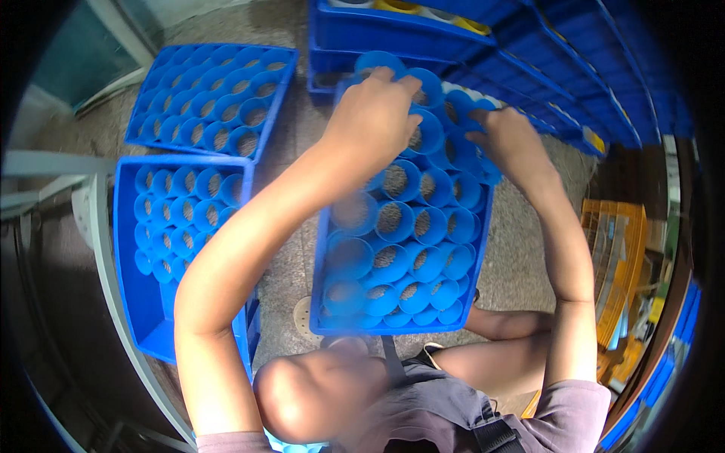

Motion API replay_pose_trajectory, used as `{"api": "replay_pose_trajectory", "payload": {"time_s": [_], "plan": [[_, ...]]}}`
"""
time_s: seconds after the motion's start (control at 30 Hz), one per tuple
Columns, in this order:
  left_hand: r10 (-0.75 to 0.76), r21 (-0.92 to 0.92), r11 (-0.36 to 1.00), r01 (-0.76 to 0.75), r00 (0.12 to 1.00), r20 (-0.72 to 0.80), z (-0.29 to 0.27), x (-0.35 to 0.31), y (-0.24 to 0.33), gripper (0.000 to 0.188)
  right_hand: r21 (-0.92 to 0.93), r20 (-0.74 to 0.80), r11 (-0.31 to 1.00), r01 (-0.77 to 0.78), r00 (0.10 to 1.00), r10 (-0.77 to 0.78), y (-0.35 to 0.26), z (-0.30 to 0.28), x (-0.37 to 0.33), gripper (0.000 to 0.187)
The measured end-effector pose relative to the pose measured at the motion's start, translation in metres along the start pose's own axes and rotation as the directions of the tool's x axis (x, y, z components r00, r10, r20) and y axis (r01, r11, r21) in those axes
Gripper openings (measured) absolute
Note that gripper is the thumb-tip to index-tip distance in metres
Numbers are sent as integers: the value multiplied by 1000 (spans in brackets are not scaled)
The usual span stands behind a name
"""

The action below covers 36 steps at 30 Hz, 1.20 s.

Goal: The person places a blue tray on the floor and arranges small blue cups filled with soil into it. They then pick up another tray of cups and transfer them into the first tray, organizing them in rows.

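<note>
A blue crate (393,331) in front of me holds rows of blue cylindrical cups (390,226), open at the top, with small grey pieces inside. At its far end, my left hand (377,113) has its fingers hooked over the rims of cups, closed on a blue cup (377,60). Beside the far right corner, my right hand (517,143) bends inward with thumb and fingers closed at the rim of another blue cup (457,106). The fingertips of both hands are partly hidden. Part of the crate's left side looks blurred.
Left of me stand two more blue crates: a full one (291,72) farther off and a partly filled one (121,226) nearer. Stacked blue crates (483,64) rise beyond my hands. On the right is an orange crate (638,234). My bent leg (491,359) is close to the near crate.
</note>
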<state>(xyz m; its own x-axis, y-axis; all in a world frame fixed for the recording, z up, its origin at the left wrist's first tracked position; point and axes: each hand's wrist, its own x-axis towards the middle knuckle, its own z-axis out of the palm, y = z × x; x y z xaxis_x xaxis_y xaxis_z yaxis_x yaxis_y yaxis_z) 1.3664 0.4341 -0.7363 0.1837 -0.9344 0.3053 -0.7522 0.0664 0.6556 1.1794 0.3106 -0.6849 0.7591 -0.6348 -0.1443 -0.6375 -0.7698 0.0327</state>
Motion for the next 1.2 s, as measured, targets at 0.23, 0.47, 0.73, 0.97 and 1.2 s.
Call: {"api": "replay_pose_trajectory", "payload": {"time_s": [0.23, 0.47, 0.73, 0.97, 1.2], "plan": [[-376, 112, 878, 465, 816, -439, -86, -75, -152, 31, 140, -458, 687, 713, 662, -594, -96, -10, 108, 19], [-422, 366, 676, 639, 744, -518, -77, -139, -259, 23, 23, -44, 720, 693, 721, -692, -209, 73, 231, 33], [-704, 194, 622, 759, 650, -287, -27, -65, -208, 31, 44, 164, 832, 553, 818, -552, -229, 162, 308, 52], [-859, 0, 477, 879, 466, -214, -23, -62, -216, 21, 90, 27, 873, 480, 875, -483, -237, 160, 323, 34], [-833, 66, 440, 896, 434, -343, 12, -48, -248, 30, -3, -286, 688, 726, 659, -696, -206, 28, 240, 12]]}}
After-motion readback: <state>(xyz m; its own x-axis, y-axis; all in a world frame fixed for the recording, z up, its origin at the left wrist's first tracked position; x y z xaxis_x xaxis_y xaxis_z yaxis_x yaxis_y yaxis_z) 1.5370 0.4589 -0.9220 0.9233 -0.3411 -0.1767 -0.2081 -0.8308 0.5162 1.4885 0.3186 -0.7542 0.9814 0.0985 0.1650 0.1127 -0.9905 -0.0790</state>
